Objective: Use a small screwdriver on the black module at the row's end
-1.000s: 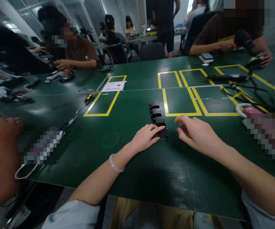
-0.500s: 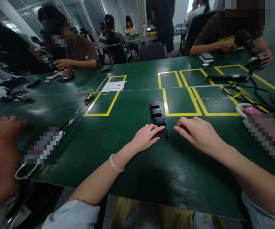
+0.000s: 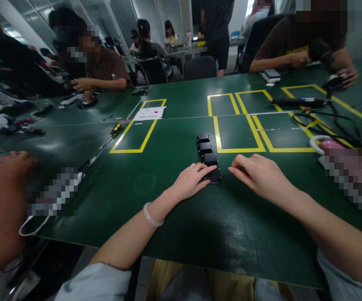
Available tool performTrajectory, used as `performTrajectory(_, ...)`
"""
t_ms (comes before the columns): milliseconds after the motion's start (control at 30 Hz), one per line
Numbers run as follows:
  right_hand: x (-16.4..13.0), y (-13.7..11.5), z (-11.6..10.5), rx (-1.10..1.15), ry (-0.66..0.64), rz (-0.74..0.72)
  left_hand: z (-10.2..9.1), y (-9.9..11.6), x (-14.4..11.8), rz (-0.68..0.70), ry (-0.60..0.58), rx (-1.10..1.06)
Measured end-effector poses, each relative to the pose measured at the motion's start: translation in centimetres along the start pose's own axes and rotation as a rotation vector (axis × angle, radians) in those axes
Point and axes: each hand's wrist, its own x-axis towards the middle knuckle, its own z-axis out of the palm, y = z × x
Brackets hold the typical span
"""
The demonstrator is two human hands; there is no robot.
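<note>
A row of small black rectangular blocks (image 3: 205, 147), with tiny shiny points along their sides, runs away from me on the green table. My left hand (image 3: 191, 180) grips the nearest black block (image 3: 214, 175), index finger across its top and thumb at its near left side. Just right of that block, my right hand (image 3: 252, 172) is closed in a pinch above the table. A thin dark line shows between its fingertips and the block; what the fingers hold is too small to make out.
Yellow tape outlines (image 3: 240, 149) mark the table beyond the blocks. A yellow-black screwdriver (image 3: 115, 129) and a paper sheet (image 3: 149, 113) lie to the left. Black cables (image 3: 317, 121) and a blurred-out pinkish object (image 3: 353, 175) are at right. Another person's arm (image 3: 6, 200) rests at far left.
Both my hands and the blocks stay almost where they were. At far left the other person's hand has shifted slightly to the right.
</note>
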Motion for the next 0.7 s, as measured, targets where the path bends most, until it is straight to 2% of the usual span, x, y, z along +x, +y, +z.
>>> performTrajectory(133, -0.07, -0.13, 0.22, 0.044, 0.032, 0.008, -0.01, 0.02, 0.01, 0.001, 0.0, 0.0)
performTrajectory(700, -0.04, -0.36, -0.48, 0.045, -0.025, -0.035, 0.1, -0.02, 0.0, 0.002, 0.007, -0.009)
